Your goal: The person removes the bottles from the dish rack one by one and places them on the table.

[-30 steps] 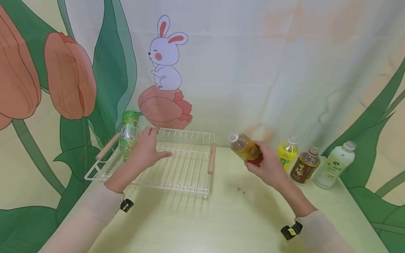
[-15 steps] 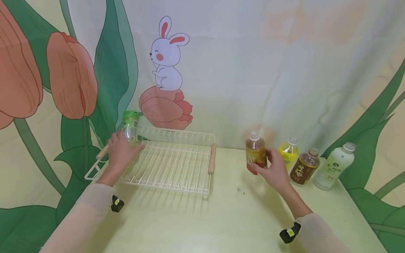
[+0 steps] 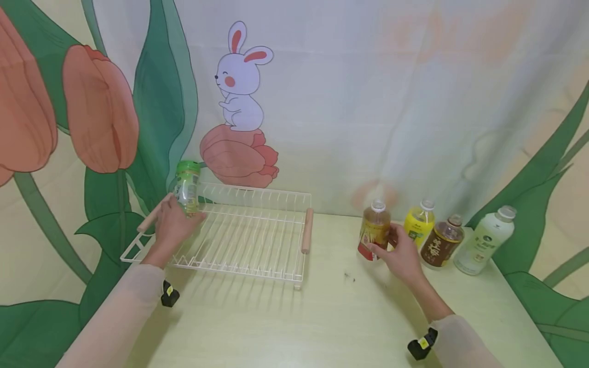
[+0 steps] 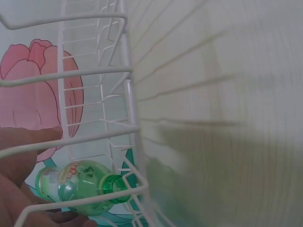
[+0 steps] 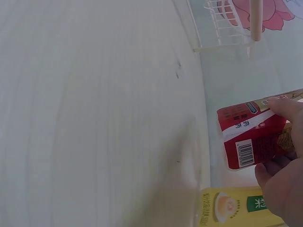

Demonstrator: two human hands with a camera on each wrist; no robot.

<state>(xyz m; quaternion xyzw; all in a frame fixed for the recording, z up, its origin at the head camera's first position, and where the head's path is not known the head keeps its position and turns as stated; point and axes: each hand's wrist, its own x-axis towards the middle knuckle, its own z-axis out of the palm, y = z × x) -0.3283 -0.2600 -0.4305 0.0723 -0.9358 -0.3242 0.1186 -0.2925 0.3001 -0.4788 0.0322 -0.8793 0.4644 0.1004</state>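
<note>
My right hand [image 3: 402, 255] grips an amber drink bottle [image 3: 375, 231] by its side; the bottle is upright, with a red and gold label. In the right wrist view, the bottle's red base [image 5: 236, 142] appears slightly above the tabletop. My left hand [image 3: 174, 225] is beside a green plastic bottle [image 3: 186, 186] at the left end of a white wire rack [image 3: 257, 278]. That bottle stands neck down in the left wrist view. The left thumb [image 4: 45, 137] is extended and apart from the bottle; the other fingers lie along its far side, contact unclear.
Right of the held bottle stand a yellow-labelled bottle [image 3: 420, 222], a brown-labelled bottle [image 3: 442, 243] and a pale green bottle [image 3: 485, 240]. Wooden handles [image 3: 307, 230] flank the rack. A printed curtain [image 3: 322, 102] hangs behind the pale table [image 3: 276, 327].
My left hand has moved left and down, to the green bottle's side. The amber bottle in my right hand has turned from tilted to upright, shifting right and lower.
</note>
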